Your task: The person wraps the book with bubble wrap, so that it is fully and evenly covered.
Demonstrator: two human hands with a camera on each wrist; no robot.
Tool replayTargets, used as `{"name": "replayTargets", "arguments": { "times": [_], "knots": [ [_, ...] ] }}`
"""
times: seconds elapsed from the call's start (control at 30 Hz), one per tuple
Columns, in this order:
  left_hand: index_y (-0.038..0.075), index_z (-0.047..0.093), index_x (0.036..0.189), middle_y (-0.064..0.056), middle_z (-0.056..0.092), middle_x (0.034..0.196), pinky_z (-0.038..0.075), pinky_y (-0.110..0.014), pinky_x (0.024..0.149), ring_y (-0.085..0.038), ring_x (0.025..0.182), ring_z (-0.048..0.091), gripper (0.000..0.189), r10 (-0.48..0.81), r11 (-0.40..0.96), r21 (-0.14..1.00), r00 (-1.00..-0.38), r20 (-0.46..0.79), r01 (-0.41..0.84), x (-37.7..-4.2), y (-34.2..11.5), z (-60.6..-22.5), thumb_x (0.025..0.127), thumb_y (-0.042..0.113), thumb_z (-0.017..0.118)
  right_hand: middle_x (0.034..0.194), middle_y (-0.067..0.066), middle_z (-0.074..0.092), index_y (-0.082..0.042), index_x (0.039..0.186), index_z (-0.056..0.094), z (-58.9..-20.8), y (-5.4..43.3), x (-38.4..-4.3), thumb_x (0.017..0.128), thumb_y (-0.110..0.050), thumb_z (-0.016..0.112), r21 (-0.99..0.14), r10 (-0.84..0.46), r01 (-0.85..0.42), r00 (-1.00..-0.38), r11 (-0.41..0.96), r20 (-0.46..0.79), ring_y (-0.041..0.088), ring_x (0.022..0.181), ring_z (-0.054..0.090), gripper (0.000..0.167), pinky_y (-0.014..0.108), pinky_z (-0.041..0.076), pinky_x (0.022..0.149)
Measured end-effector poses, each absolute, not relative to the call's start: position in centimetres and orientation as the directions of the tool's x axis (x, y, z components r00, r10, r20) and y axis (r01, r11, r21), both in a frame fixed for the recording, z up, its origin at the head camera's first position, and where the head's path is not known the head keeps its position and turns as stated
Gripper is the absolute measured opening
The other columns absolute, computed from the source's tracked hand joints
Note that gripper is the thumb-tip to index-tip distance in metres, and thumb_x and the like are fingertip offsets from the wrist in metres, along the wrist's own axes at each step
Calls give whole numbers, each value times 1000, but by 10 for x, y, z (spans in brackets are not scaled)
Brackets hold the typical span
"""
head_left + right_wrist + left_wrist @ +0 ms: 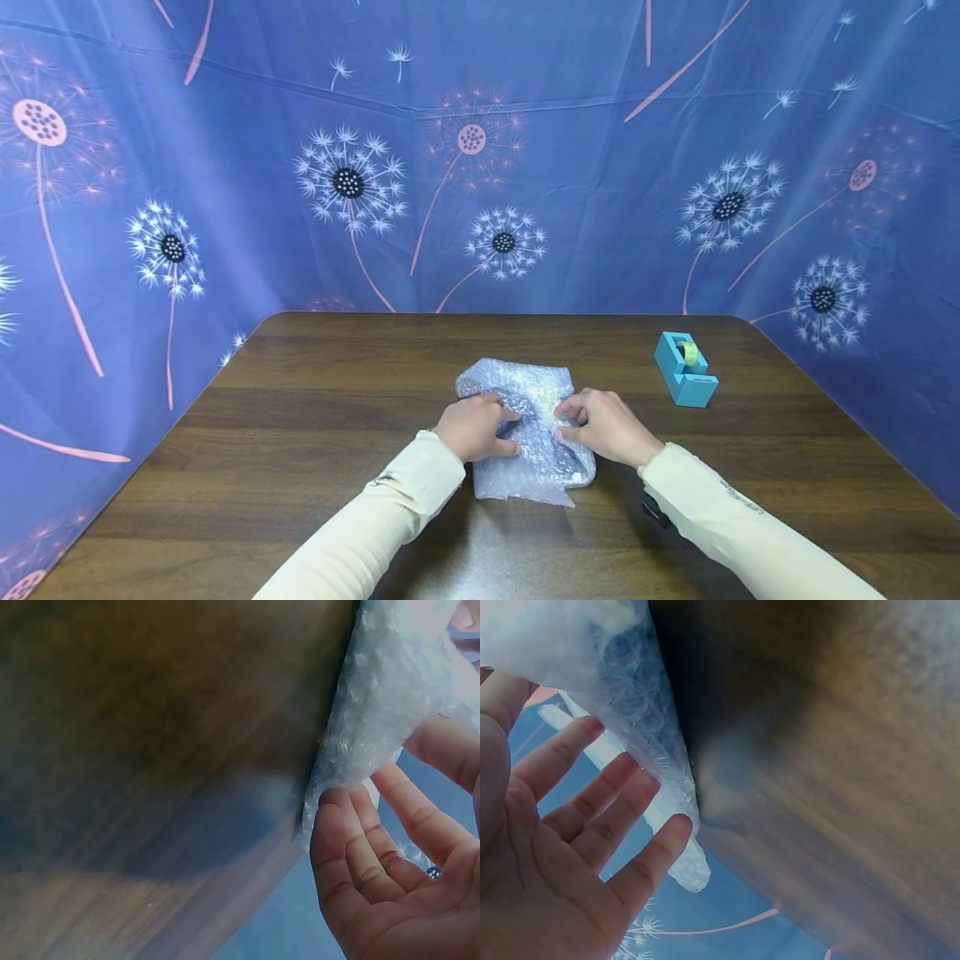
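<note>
A sheet of clear bubble wrap, folded over itself, lies on the wooden table in front of the person. On its left side my left hand rests with thumb and fingers spread. The left wrist view shows those fingers nearly straight against the underside of the raised wrap. From the right, my right hand touches the wrap with thumb and index finger apart. Its fingers are gently bent along the wrap's edge in the right wrist view. Whatever lies inside the folds is hidden.
A light blue tape dispenser with a yellow-green roll stands at the right of the brown wooden table. Behind the table hangs a blue cloth printed with dandelions. A dark band shows under the right sleeve.
</note>
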State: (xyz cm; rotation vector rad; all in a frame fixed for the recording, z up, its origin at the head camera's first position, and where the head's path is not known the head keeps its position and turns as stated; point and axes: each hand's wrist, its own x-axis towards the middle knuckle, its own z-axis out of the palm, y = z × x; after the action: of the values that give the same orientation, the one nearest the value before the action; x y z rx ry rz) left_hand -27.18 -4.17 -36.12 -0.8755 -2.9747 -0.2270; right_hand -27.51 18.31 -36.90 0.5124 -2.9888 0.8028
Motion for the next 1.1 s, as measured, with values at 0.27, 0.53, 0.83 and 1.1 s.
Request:
{"name": "replayTargets", "arguments": {
  "times": [0.27, 0.53, 0.83, 1.1],
  "knots": [
    [23, 73, 129, -5, 66, 126, 56, -38, 92, -24, 114, 65, 48, 500, 855, 139, -865, 29, 499, -285, -39, -360, 86, 42, 81, 93, 4, 69, -6, 104, 77, -370, 179, -289, 86, -12, 82, -491, -271, -271, -960, 828, 73, 19, 86, 63, 19, 42, 56, 76],
    [22, 70, 133, -8, 60, 140, 53, -40, 99, -27, 127, 59, 49, 481, 860, 192, -877, 5, 473, -292, -37, -360, 88, 39, 78, 97, 6, 68, -6, 104, 77, -368, 180, -297, 87, -12, 80, -514, -241, -239, -968, 824, 64, 23, 91, 64, 18, 45, 56, 80],
    [18, 62, 142, -11, 58, 144, 49, -44, 104, -29, 131, 56, 47, 495, 817, 313, -867, 50, 484, -291, -40, -365, 97, 32, 69, 100, 6, 71, -4, 112, 75, -359, 189, -293, 95, -10, 70, -496, -319, -300, -947, 815, 49, 22, 92, 66, 18, 43, 57, 79],
    [13, 68, 133, -14, 65, 134, 57, -47, 88, -34, 114, 67, 36, 443, 808, 263, -838, 318, 527, -290, -48, -357, 99, 25, 67, 108, 13, 72, -2, 118, 73, -347, 199, -294, 101, -13, 63, -433, -251, -291, -957, 853, 148, 31, 97, 68, 23, 51, 55, 81]
  ]
}}
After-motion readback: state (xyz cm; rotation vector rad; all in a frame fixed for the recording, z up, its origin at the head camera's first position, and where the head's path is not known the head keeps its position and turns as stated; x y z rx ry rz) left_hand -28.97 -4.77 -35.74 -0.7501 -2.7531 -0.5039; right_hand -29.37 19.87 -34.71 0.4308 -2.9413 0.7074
